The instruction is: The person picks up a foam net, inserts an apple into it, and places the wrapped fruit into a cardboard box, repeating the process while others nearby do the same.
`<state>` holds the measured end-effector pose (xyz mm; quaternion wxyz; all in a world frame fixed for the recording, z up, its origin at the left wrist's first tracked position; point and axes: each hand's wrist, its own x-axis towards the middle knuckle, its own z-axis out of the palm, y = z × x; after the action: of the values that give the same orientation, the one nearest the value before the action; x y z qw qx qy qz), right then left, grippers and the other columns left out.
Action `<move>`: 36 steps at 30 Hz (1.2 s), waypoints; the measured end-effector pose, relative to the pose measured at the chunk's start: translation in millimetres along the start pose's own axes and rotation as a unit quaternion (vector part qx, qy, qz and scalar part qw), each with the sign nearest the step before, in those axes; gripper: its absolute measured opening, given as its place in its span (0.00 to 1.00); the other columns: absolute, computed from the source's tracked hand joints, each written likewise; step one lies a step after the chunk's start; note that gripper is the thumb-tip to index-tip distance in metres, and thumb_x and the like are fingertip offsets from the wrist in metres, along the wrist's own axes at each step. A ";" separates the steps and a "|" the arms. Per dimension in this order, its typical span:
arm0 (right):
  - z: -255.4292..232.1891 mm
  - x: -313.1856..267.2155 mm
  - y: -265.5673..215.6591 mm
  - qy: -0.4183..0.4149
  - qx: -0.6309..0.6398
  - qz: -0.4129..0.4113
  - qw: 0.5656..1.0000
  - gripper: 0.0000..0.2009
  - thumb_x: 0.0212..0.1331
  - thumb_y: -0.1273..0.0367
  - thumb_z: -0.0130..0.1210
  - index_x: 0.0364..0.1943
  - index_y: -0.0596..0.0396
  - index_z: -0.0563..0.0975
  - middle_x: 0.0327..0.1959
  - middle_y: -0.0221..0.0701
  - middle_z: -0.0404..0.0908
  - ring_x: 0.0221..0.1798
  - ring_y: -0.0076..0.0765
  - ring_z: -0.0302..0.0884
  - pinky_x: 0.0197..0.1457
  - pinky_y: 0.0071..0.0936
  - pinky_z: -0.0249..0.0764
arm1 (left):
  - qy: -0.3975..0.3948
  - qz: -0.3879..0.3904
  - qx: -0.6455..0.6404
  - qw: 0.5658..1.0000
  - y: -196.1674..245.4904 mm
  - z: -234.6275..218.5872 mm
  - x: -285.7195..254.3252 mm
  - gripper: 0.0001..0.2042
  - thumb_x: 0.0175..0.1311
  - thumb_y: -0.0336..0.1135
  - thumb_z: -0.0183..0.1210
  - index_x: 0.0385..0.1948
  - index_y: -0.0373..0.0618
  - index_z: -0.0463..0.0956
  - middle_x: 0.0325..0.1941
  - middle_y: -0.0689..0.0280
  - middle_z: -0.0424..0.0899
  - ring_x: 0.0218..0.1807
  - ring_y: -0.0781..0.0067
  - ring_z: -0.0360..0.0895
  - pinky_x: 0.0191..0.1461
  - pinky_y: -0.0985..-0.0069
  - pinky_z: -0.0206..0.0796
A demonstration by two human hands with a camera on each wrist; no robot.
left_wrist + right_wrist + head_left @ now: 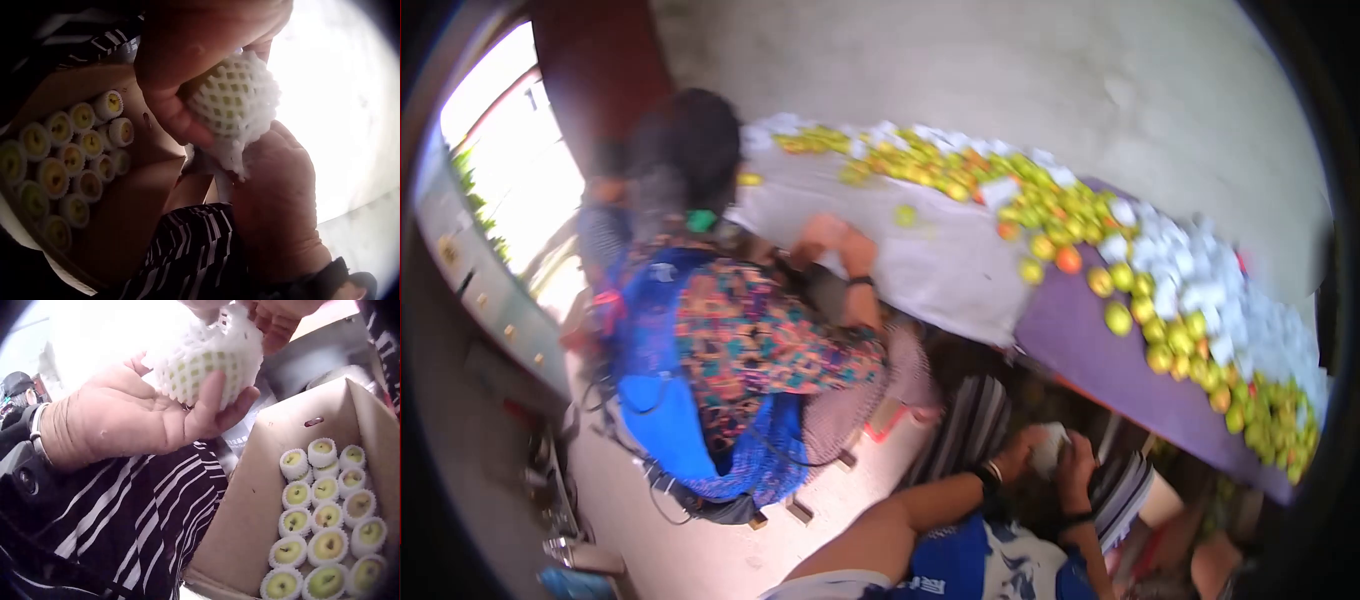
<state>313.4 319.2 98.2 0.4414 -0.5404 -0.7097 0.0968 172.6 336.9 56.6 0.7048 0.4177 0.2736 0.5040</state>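
A green-yellow fruit in a white foam net [1048, 450] [234, 100] [209, 362] is held between both hands. My left hand [1020, 455] [200, 56] [144, 415] has its fingers curled round the net's side, palm up in the right wrist view. My right hand [1077, 470] [278, 194] [275, 319] grips the other end of the net; part of it is hidden by the foam or cut off by the frame. Beside the hands stands a cardboard box [131, 212] [240, 519], where several foam-wrapped fruits [72, 159] [328, 544] sit in rows.
Many green and red fruits [1050, 215] lie along a table with a purple cloth [1100, 350] and a pale cloth [950, 260]. White foam nets [1190, 265] are heaped behind them. To the left sits another person [750, 340] in a patterned top, bent towards the table.
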 end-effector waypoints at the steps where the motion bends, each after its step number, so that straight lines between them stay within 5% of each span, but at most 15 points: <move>1: -2.2 1.2 -9.4 0.012 0.002 0.002 1.000 0.12 0.44 0.79 0.47 0.36 0.58 0.72 0.34 0.42 0.73 0.40 0.50 0.71 0.44 0.35 0.68 | -0.008 -0.080 -0.109 0.991 9.1 2.1 0.9 0.20 0.58 0.47 0.45 0.50 0.49 0.66 0.45 0.65 0.73 0.46 0.71 0.72 0.49 0.70 0.65; 3: -6.3 4.8 -17.2 0.001 0.009 0.008 1.000 0.11 0.46 0.78 0.48 0.37 0.58 0.73 0.32 0.41 0.73 0.37 0.46 0.71 0.43 0.32 0.68 | 0.010 -0.133 -0.082 0.988 17.4 1.3 -1.4 0.19 0.58 0.46 0.45 0.49 0.48 0.66 0.44 0.65 0.73 0.45 0.68 0.72 0.45 0.65 0.68; 4: -3.8 2.4 -12.8 0.007 0.020 0.038 0.999 0.09 0.46 0.77 0.49 0.34 0.58 0.74 0.32 0.40 0.74 0.36 0.45 0.72 0.41 0.32 0.69 | -0.020 -0.063 -0.009 0.998 -5.9 -14.4 3.6 0.20 0.58 0.43 0.45 0.50 0.46 0.65 0.45 0.64 0.73 0.46 0.68 0.72 0.47 0.67 0.68; 8: -4.1 -1.7 -3.4 0.048 0.059 0.069 0.995 0.05 0.49 0.71 0.50 0.27 0.58 0.75 0.27 0.40 0.75 0.33 0.48 0.72 0.38 0.34 0.70 | -0.020 -0.201 -0.129 0.971 11.0 1.2 -0.6 0.19 0.58 0.35 0.45 0.53 0.41 0.61 0.48 0.62 0.72 0.49 0.66 0.71 0.51 0.69 0.65; 11: 3.6 -11.4 25.4 0.051 0.107 0.145 0.982 0.07 0.52 0.70 0.48 0.27 0.60 0.74 0.24 0.37 0.74 0.28 0.40 0.72 0.34 0.30 0.69 | -0.039 -0.226 -0.067 0.971 22.2 8.4 -2.1 0.20 0.58 0.34 0.46 0.53 0.39 0.61 0.49 0.60 0.71 0.50 0.66 0.70 0.53 0.68 0.64; 13: 4.4 -10.4 32.8 -0.005 0.306 0.336 0.891 0.09 0.54 0.69 0.46 0.27 0.61 0.73 0.23 0.31 0.72 0.26 0.27 0.67 0.32 0.24 0.66 | -0.058 -0.224 -0.078 0.970 26.4 12.2 -2.3 0.20 0.58 0.33 0.45 0.53 0.38 0.61 0.50 0.59 0.71 0.50 0.66 0.70 0.54 0.69 0.63; 14: 2.7 -9.9 31.4 -0.001 0.307 0.339 0.889 0.09 0.54 0.69 0.46 0.27 0.61 0.73 0.23 0.31 0.72 0.26 0.27 0.67 0.32 0.24 0.66 | -0.073 -0.215 -0.092 0.969 28.0 14.1 -3.0 0.20 0.58 0.32 0.45 0.53 0.36 0.61 0.50 0.58 0.70 0.51 0.66 0.70 0.55 0.69 0.62; 17: -2.7 -10.0 31.1 -0.007 0.458 0.396 0.796 0.10 0.56 0.68 0.46 0.28 0.62 0.73 0.24 0.26 0.71 0.29 0.20 0.64 0.35 0.20 0.64 | -0.077 -0.203 -0.172 0.961 31.2 19.6 -3.5 0.19 0.57 0.31 0.45 0.52 0.38 0.63 0.48 0.60 0.72 0.47 0.69 0.72 0.51 0.75 0.64; 20: -6.6 -6.1 24.4 -0.028 0.445 0.406 0.797 0.10 0.56 0.67 0.47 0.30 0.62 0.73 0.25 0.26 0.71 0.30 0.20 0.65 0.36 0.19 0.64 | -0.078 -0.172 -0.174 0.966 28.6 15.9 -2.7 0.19 0.59 0.32 0.43 0.52 0.35 0.62 0.52 0.57 0.70 0.54 0.65 0.67 0.60 0.70 0.56; 23: -10.1 -7.4 24.6 -0.066 0.395 0.359 0.843 0.10 0.55 0.67 0.49 0.32 0.63 0.73 0.27 0.28 0.73 0.31 0.20 0.66 0.37 0.20 0.65 | -0.037 -0.151 -0.164 0.974 28.1 14.1 -2.1 0.19 0.59 0.33 0.42 0.52 0.36 0.62 0.52 0.57 0.69 0.55 0.64 0.66 0.61 0.69 0.55; 30: -17.9 -9.0 18.5 -0.132 0.320 0.368 0.863 0.09 0.51 0.71 0.52 0.35 0.62 0.73 0.30 0.32 0.75 0.34 0.24 0.70 0.38 0.23 0.68 | 0.049 -0.156 -0.243 0.956 27.1 12.0 -0.3 0.19 0.61 0.35 0.39 0.53 0.38 0.61 0.54 0.58 0.68 0.57 0.61 0.65 0.61 0.64 0.55; 32: -14.2 -10.6 22.0 -0.095 0.438 0.479 0.755 0.08 0.53 0.75 0.48 0.37 0.59 0.72 0.33 0.30 0.75 0.37 0.26 0.72 0.37 0.27 0.71 | 0.027 -0.171 -0.310 0.935 21.9 7.8 1.6 0.19 0.63 0.37 0.38 0.53 0.40 0.62 0.55 0.58 0.67 0.57 0.59 0.64 0.60 0.61 0.55; 33: -11.9 -11.9 24.1 -0.095 0.437 0.479 0.755 0.08 0.53 0.75 0.48 0.37 0.59 0.72 0.33 0.30 0.75 0.37 0.26 0.72 0.37 0.27 0.71 | 0.027 -0.171 -0.310 0.935 19.1 5.4 1.9 0.19 0.63 0.37 0.38 0.53 0.40 0.62 0.55 0.58 0.67 0.57 0.59 0.64 0.60 0.61 0.55; 35: -9.0 -11.2 24.4 -0.034 0.599 0.498 0.627 0.07 0.56 0.74 0.45 0.38 0.58 0.71 0.36 0.33 0.76 0.39 0.34 0.74 0.42 0.34 0.72 | 0.034 -0.176 -0.324 0.929 19.0 4.3 3.2 0.19 0.63 0.39 0.38 0.53 0.41 0.62 0.56 0.59 0.67 0.57 0.59 0.64 0.60 0.59 0.55; 36: -8.4 -11.3 24.9 -0.033 0.598 0.498 0.627 0.07 0.56 0.74 0.45 0.38 0.58 0.71 0.36 0.33 0.76 0.39 0.34 0.74 0.42 0.34 0.72 | 0.034 -0.177 -0.324 0.929 17.6 3.2 4.2 0.19 0.63 0.39 0.38 0.53 0.41 0.62 0.56 0.59 0.67 0.57 0.59 0.64 0.60 0.59 0.55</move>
<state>336.7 316.6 82.0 0.5283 -0.4250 -0.1326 0.7230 168.2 342.3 73.6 0.8698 0.0939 0.1884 0.4462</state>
